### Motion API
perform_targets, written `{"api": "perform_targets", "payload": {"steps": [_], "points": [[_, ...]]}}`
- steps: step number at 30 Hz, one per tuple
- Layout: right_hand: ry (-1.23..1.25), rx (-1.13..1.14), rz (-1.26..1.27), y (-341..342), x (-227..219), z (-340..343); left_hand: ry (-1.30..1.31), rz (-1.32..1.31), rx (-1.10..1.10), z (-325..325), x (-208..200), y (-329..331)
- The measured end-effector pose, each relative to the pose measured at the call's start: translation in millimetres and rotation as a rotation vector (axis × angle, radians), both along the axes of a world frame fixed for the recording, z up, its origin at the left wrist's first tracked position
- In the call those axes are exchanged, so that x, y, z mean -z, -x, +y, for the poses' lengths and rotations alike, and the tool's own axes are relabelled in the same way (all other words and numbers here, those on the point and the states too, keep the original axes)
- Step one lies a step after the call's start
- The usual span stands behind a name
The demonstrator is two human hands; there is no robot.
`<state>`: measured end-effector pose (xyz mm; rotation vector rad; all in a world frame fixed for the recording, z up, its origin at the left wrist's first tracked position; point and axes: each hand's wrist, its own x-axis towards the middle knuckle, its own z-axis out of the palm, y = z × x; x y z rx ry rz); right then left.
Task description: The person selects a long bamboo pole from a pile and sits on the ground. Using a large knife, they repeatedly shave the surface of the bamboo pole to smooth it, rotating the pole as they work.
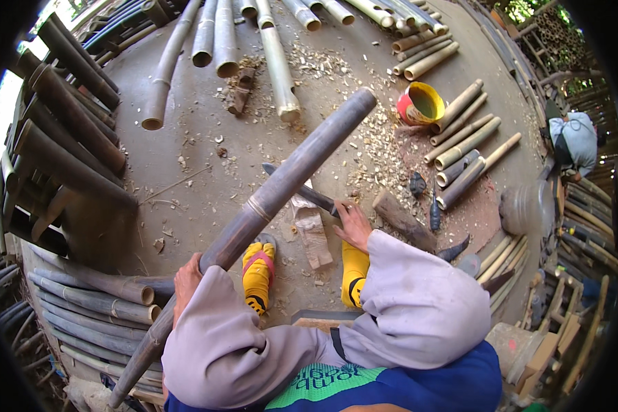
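Note:
A long dark bamboo pole [288,182] slants from the lower left up to the far middle, passing above my left foot. My left hand [187,280] is closed around its near part, partly hidden by my lavender trouser leg [213,336]. My right hand [353,225] is closed at the near end of a large dark-bladed knife [316,198]. The blade crosses beneath the pole, and its tip shows on the far side. A pale, rough-hewn wood block [312,237] lies on the ground between my feet, under the knife.
Wood chips litter the ground. A red-and-yellow bucket [420,104] and cut bamboo pieces [468,135] lie to the right, near a log [405,220]. Bamboo poles [226,41] lie ahead; more stack at left [93,295]. Another person [573,141] is at far right.

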<state>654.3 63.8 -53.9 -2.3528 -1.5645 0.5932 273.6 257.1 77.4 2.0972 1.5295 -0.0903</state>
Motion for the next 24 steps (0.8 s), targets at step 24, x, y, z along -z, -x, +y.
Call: {"api": "perform_targets", "payload": {"steps": [24], "points": [[-0.168,0.252,0.478,-21.7,-46.5,-145.6,0.010,0.236,-0.029,5.8,14.1,40.8]]}}
